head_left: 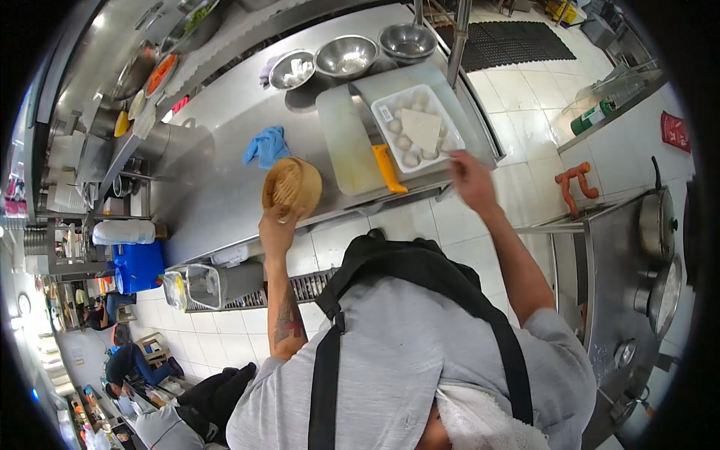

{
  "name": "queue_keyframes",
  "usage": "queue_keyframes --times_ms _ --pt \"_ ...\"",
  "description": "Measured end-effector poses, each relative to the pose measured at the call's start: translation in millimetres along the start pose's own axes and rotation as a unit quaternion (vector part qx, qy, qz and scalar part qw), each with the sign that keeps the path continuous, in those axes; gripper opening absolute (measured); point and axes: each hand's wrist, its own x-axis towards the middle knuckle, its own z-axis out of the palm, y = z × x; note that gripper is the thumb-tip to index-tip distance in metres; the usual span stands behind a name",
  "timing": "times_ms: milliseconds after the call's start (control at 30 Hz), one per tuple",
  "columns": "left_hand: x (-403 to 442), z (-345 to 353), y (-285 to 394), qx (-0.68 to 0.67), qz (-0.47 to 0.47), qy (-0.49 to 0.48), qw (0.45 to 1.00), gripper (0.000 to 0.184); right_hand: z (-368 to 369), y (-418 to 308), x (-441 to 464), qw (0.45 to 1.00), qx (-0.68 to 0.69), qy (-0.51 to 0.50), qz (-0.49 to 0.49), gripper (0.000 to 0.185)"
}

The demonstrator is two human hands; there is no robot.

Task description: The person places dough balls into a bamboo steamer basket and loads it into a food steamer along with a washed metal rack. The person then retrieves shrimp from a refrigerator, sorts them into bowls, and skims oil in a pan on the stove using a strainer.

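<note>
My left hand [278,232] grips the near edge of a round bamboo steamer basket [306,191], which is tilted so its slatted inside shows. My right hand [474,182] is in the air by the near right corner of a white tray [453,129]. Motion blurs its fingers, so I cannot make out whether they hold anything. Several round, pale balls [410,159] lie in the tray, partly covered by a white sheet [421,129]. The tray rests on a cutting board [337,135], beside a knife with an orange handle [387,169].
A blue cloth [266,146] lies on the steel counter [214,169]. Metal bowls [346,57] line its back edge. A stove with pots [657,217] stands to my right. Bins [206,286] and a blue container [139,267] are at left, with other people [195,409] behind.
</note>
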Motion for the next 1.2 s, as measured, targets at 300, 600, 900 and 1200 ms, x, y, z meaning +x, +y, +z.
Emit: queue_keyframes --times_ms 300,600,900,1200 --pt "61 30 -16 0.158 0.017 -0.074 0.984 0.040 184 -54 50 0.897 -0.427 -0.098 -0.061 0.040" --pt "74 -1 -55 0.204 0.024 0.001 0.979 0.033 184 -69 43 0.880 -0.453 -0.137 -0.045 0.047" --pt "107 50 -32 0.228 0.041 -0.115 0.966 0.030 191 -47 50 0.917 -0.346 -0.186 0.071 0.064" --pt "128 109 51 -0.049 0.275 -0.063 0.958 0.038 -12 -108 7 0.964 -0.016 -0.090 0.250 0.040"
